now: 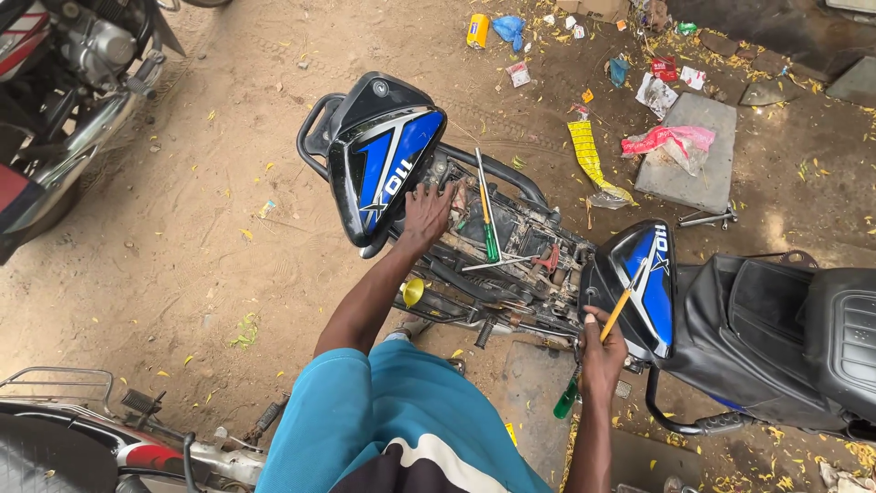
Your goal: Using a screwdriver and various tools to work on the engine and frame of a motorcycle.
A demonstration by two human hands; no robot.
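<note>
A motorcycle with its seat off lies below me, its open frame [511,246] exposed. My left hand [425,212] rests on the frame right beside a black and blue side panel [381,164] that stands tilted at the rear. My right hand [600,358] grips a screwdriver [593,351] with a green and yellow handle, its tip against the other black and blue side panel [643,283]. A second green-handled screwdriver [486,219] lies across the open frame.
The black seat [785,329] lies at the right. Another motorcycle [64,82] stands at the upper left, and a third [100,447] at the lower left. A grey stone slab [689,151] and scattered litter lie on the sandy ground beyond.
</note>
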